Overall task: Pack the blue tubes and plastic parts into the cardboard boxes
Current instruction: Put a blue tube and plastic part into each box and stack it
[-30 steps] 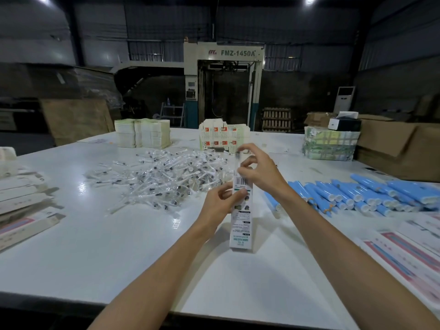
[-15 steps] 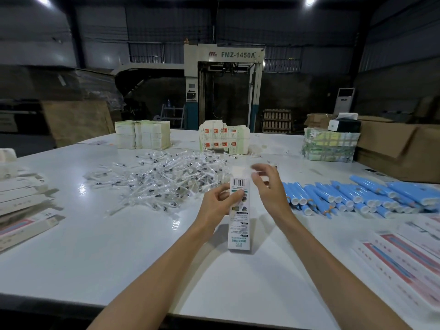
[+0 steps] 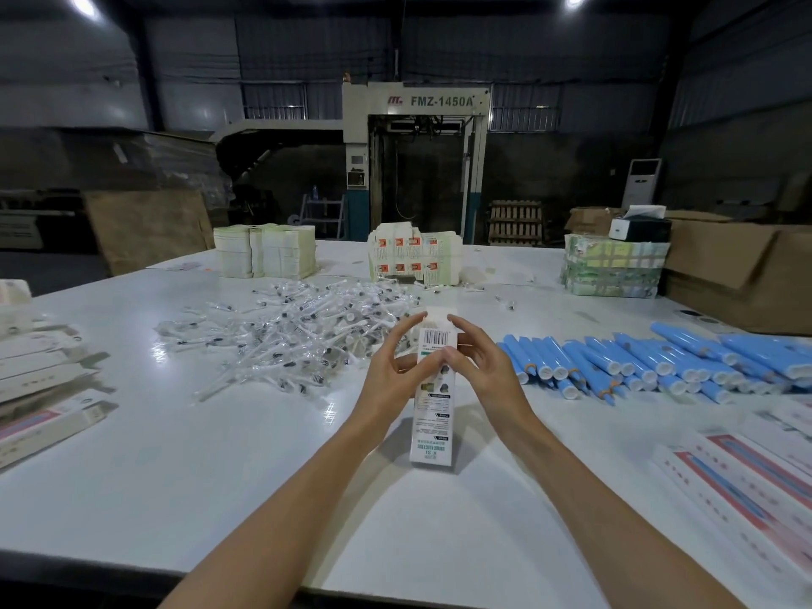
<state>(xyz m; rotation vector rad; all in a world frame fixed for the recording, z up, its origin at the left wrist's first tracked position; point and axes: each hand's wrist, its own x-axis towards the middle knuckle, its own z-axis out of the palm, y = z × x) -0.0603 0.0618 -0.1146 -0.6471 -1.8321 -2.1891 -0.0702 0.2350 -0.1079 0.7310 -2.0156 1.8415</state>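
**1. Change status**

- Table (image 3: 219,476): layout unchanged vs. 1 s ago. Blue tubes (image 3: 659,367) lie in a row toward the R edge. Plastic parts (image 3: 299,336) are heaped at ctr, toward the far edge.
- Carton (image 3: 433,428): same pos. as before, upright at table ctr, slightly toward the near edge, base on the surface.
- L hand (image 3: 393,371): grip unchanged. Thumb on the front face, fingers curled round the upper L side.
- R hand (image 3: 487,371): was on the carton's top end 1 s ago and clear of it 0.5 s ago. It is now back on the upper part, thumb on the front face and fingers curved round the R edge. Both hands now hold the carton.
- Top flap (image 3: 439,313): stands up, white, above the barcode.

Assessment: the top end is prob. not yet tucked shut. This carton is at the closing step, and the large qty of tubes and parts still loose puts the task far from done.

**2. Not verifiable**

- Flat cartons (image 3: 747,476) at the R edge and more flat cartons (image 3: 39,415) at the L edge are cut off by the frame.
- Carton contents: not visible, so a tube and part inside cannot be confirmed.
- Rear of the carton and the fingertips behind it: hidden.
- Single parts in the heap: too small to resolve.
- Carton print: illegible.
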